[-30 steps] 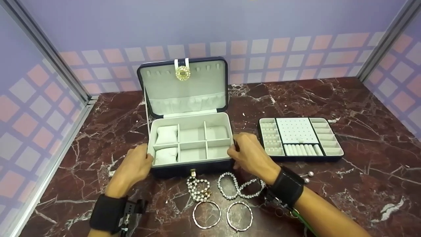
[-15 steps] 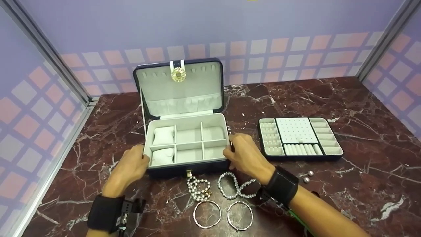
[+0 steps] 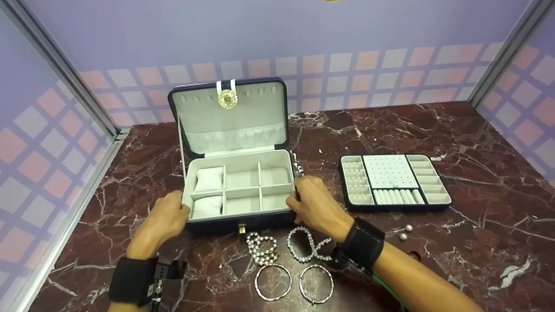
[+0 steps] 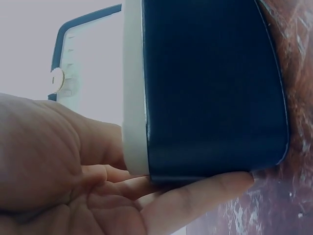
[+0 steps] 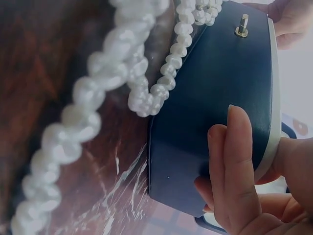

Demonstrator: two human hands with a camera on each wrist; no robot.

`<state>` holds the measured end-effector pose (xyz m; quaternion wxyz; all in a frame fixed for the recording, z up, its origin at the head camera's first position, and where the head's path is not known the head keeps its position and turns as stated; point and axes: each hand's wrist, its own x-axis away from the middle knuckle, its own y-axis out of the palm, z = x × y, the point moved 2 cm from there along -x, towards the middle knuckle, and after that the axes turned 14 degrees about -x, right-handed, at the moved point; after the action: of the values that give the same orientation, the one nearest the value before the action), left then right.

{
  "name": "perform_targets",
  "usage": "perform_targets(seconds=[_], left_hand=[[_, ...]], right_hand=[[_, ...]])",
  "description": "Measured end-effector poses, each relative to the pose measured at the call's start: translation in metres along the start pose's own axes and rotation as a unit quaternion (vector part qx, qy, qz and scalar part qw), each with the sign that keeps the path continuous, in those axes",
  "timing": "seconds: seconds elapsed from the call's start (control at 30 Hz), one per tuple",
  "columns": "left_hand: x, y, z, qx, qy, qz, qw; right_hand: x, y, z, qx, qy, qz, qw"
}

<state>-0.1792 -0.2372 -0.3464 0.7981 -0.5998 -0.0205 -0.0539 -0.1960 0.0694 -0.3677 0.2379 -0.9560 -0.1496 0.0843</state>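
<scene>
A dark blue jewelry box (image 3: 269,219) with a cream, divided inside stands with its lid (image 3: 232,115) raised. Two white cushions (image 3: 209,180) fill its left compartments. My left hand (image 3: 162,216) grips the box's left side; in the left wrist view its thumb is at the cream rim and a finger lies along the dark wall (image 4: 210,88). On the opposite side, my right hand (image 3: 318,203) holds the right end, thumb at the rim. The right wrist view shows its fingers (image 5: 239,161) against the blue wall near the gold catch (image 5: 242,27).
A divided jewelry tray (image 3: 394,207) sits to the right. In front of the box lie a bead strand (image 3: 252,247), a pearl necklace (image 3: 313,250) partly behind my right wrist, and two bangles (image 3: 256,284). Two pearl-tipped pieces (image 3: 403,237) lie below the tray. Panels (image 3: 303,34) enclose the back and sides.
The jewelry box has slid left across the tabletop, with both hands moving along on its sides. The tray, bangles and bead strand have stayed where they were.
</scene>
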Motion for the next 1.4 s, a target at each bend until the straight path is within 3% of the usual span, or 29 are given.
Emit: perform_targets(seconds=[0.3,0.53,0.63,0.73,0.83,0.9,0.97,1.07,1.13,1.23,1.4], left_hand=[[0.002,-0.002,-0.003,0.004,-0.001,-0.012,0.9999],[0.003,-0.003,-0.010,-0.009,0.006,-0.001,0.9999],[0.004,-0.005,-0.009,-0.007,-0.010,-0.006,0.9999],[0.008,-0.008,0.002,-0.004,-0.053,-0.010,0.9985],[0.014,-0.011,0.025,-0.004,-0.091,0.042,0.9950],[0.017,-0.013,0.045,-0.002,-0.094,0.103,0.9903],[0.019,-0.014,0.067,-0.006,-0.069,0.161,0.9845],[0.016,-0.012,0.102,0.008,-0.002,0.206,0.9785],[0.010,-0.007,0.125,0.019,0.047,0.207,0.9771],[-0.003,0.003,0.160,0.025,0.117,0.181,0.9762],[-0.021,0.028,0.213,0.021,0.152,0.078,0.9850]], right_hand=[[0.000,0.004,-0.002,0.011,-0.006,0.005,0.9999],[0.001,0.006,-0.003,0.003,-0.013,-0.010,0.9999],[0.004,-0.001,-0.001,-0.006,-0.003,-0.023,0.9997],[0.010,-0.019,0.004,-0.002,0.003,-0.024,0.9997],[0.018,-0.046,0.012,0.022,-0.007,0.003,0.9997],[0.022,-0.069,0.019,0.046,-0.014,0.026,0.9985],[0.026,-0.093,0.027,0.064,-0.008,0.048,0.9967],[0.032,-0.130,0.038,0.098,0.015,0.079,0.9919],[0.037,-0.152,0.047,0.109,0.048,0.095,0.9883],[0.044,-0.179,0.061,0.137,0.092,0.111,0.9801],[0.054,-0.208,0.085,0.185,0.124,0.132,0.9659]])
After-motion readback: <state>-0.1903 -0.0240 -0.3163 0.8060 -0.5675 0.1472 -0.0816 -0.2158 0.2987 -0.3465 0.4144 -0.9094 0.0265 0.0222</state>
